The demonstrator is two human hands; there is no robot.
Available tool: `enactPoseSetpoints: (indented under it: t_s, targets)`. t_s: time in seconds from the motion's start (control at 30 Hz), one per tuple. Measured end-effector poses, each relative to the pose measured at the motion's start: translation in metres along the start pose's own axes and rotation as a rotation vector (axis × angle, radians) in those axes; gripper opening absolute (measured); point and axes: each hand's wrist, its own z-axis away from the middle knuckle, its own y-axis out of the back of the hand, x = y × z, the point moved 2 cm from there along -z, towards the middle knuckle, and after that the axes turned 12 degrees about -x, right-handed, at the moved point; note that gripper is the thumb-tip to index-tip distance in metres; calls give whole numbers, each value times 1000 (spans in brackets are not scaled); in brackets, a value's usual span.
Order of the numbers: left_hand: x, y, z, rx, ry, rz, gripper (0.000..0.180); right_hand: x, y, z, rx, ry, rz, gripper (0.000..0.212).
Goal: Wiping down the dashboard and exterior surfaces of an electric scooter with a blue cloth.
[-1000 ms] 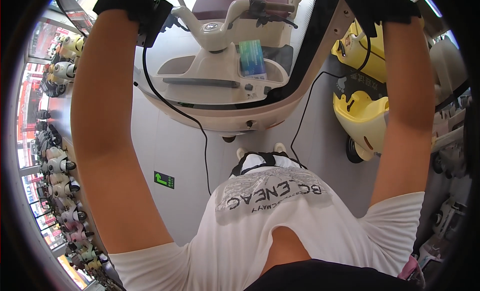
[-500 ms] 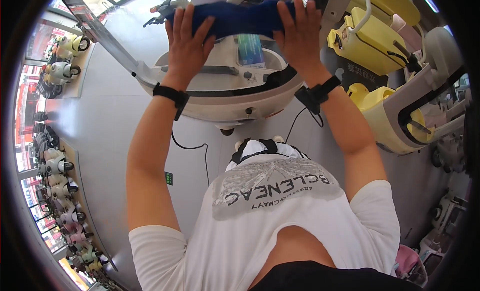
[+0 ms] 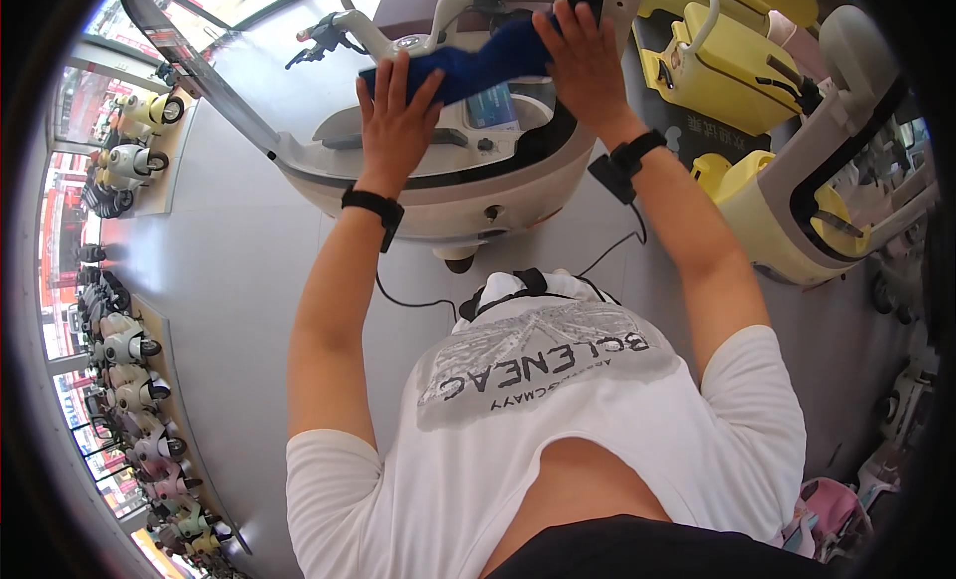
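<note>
A dark blue cloth (image 3: 476, 69) stretches between my two hands, its right end higher than its left. My left hand (image 3: 396, 129) is closed over the left end, fingers pointing away from me and the thumb along the near edge. The right end is gripped by my right hand (image 3: 588, 66), whose fingers are on top. Below the cloth lies the cream body (image 3: 543, 216) of an electric scooter, with a black curved band and a blue-green card (image 3: 492, 108) in its recess. Beyond the cloth are the scooter's handlebar (image 3: 360, 23) and a mauve panel.
A curved frame (image 3: 199, 69) rises from the scooter's left. To the right stand yellow scooters (image 3: 735, 76) and a cream-yellow one (image 3: 772, 216). Several small scooters (image 3: 139, 390) line the windows at left. Black cables (image 3: 413, 303) hang from my wrist bands.
The cloth has gone from nearly level to slanting, its left end now lower. My left hand has shifted right and toward me. More of the handlebar now shows behind the cloth.
</note>
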Motion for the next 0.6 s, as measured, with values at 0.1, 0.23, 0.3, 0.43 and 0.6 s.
enactPoseSetpoints:
  t_s: [0.1,0.23,0.3,0.43,0.6]
  targets:
    - [-7,37,-59,137,-14,-39,52,30,32,-60,-407,-178,-210,77]
    - [2,68,-101,170,23,-6,66,35,54,-83,316,-6,-239,63]
    - [5,58,-101,197,51,-46,67,35,54,-79,356,18,-224,65]
    - [6,34,-80,220,-60,-39,64,31,33,-52,382,75,-209,68]
    - [9,9,-57,199,-124,-45,59,29,-10,-6,350,83,-236,60]
